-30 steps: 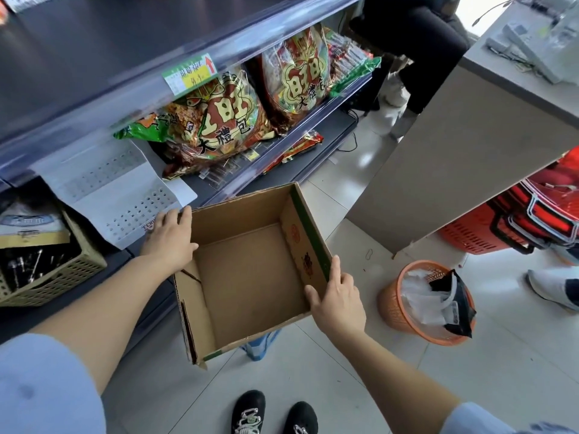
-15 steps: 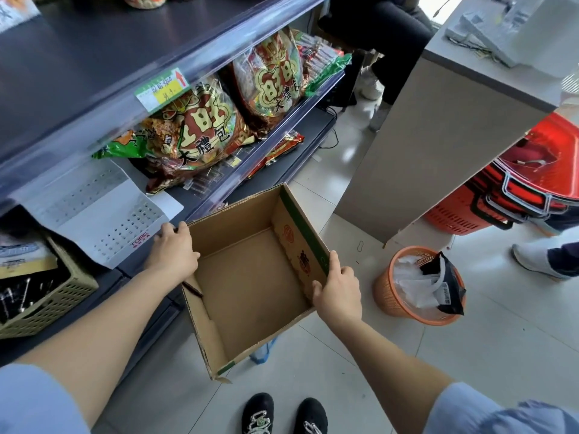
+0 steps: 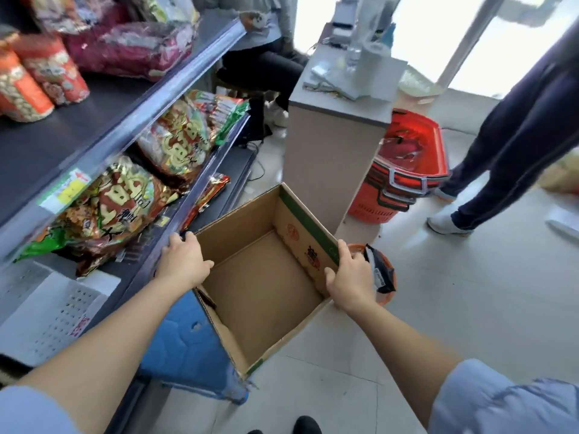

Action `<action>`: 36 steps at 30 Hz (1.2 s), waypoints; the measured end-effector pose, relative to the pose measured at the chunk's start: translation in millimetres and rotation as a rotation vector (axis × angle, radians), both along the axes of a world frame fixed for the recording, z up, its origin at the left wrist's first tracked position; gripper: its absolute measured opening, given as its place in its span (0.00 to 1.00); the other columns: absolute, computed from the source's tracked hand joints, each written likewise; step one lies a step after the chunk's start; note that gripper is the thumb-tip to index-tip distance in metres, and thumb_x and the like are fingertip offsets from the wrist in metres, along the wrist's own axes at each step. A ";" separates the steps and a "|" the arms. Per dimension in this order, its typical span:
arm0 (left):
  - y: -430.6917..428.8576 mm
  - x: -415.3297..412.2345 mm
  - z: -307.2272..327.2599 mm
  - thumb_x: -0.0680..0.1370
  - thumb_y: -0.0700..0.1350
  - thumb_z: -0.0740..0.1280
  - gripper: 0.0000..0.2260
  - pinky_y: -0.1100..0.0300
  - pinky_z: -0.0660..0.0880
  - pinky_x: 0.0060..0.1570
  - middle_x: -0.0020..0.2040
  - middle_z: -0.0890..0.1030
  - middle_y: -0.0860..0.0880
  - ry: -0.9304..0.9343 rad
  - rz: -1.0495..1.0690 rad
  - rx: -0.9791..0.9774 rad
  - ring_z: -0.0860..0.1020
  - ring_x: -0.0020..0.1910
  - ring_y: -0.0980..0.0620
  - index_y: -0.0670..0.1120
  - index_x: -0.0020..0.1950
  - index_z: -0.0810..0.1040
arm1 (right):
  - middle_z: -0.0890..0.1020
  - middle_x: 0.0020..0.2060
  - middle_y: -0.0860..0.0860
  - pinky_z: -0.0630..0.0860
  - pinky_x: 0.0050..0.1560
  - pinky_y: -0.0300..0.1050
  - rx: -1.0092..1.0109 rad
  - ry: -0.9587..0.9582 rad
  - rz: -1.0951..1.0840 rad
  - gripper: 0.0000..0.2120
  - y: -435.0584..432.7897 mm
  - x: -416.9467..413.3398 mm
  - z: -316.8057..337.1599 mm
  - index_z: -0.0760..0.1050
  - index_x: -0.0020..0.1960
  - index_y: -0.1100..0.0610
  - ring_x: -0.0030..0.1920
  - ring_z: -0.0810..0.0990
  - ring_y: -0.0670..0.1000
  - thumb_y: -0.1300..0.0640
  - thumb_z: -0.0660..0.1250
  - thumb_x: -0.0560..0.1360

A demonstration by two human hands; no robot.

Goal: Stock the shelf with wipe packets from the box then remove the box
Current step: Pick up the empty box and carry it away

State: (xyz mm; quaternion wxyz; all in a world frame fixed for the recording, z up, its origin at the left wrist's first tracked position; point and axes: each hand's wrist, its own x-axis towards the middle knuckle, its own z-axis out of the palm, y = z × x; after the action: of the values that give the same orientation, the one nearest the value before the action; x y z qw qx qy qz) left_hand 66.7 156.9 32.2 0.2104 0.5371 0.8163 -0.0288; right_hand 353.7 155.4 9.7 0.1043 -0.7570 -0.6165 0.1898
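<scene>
Cardboard box (image 3: 263, 277), open at the top, is held beside the shelf (image 3: 47, 145); its left wall is gripped by the left hand (image 3: 183, 261), its right wall by the right hand (image 3: 351, 277).

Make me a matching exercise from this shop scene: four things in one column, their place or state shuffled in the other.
1. cardboard box
2. red baskets
3. orange bin
4. snack bags

a. on the shelf
b. stacked beside the counter
c. empty, gripped by left hand and right hand
d. holds a black wrapper

Pairs: 1-c, 2-b, 3-d, 4-a.
</scene>
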 end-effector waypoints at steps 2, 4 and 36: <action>13.5 30.8 20.5 0.77 0.53 0.67 0.33 0.44 0.69 0.63 0.71 0.60 0.37 -0.005 -0.055 0.010 0.65 0.68 0.36 0.39 0.73 0.58 | 0.73 0.60 0.54 0.77 0.57 0.52 0.021 -0.010 -0.064 0.30 -0.8 30.9 22.7 0.55 0.76 0.48 0.60 0.72 0.55 0.49 0.63 0.78; 25.3 58.4 37.6 0.76 0.54 0.67 0.32 0.46 0.67 0.63 0.70 0.61 0.36 -0.010 -0.104 0.025 0.65 0.67 0.36 0.38 0.72 0.59 | 0.74 0.58 0.54 0.78 0.55 0.53 0.019 -0.030 -0.101 0.29 0.1 58.1 38.0 0.56 0.75 0.46 0.58 0.73 0.56 0.48 0.63 0.77; 144.3 660.2 180.7 0.76 0.56 0.67 0.27 0.48 0.70 0.60 0.65 0.67 0.39 0.001 -0.937 0.171 0.71 0.63 0.37 0.43 0.69 0.65 | 0.78 0.54 0.55 0.76 0.47 0.48 0.044 -0.175 -0.776 0.20 -49.3 592.1 191.1 0.68 0.65 0.51 0.53 0.77 0.58 0.48 0.64 0.75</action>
State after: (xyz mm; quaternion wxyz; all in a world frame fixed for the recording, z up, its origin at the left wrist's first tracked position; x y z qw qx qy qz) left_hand 726.9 301.2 212.9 0.1293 0.8628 0.4858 -0.0535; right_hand 945.8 106.1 200.8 0.1314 -0.9446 -0.2953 0.0578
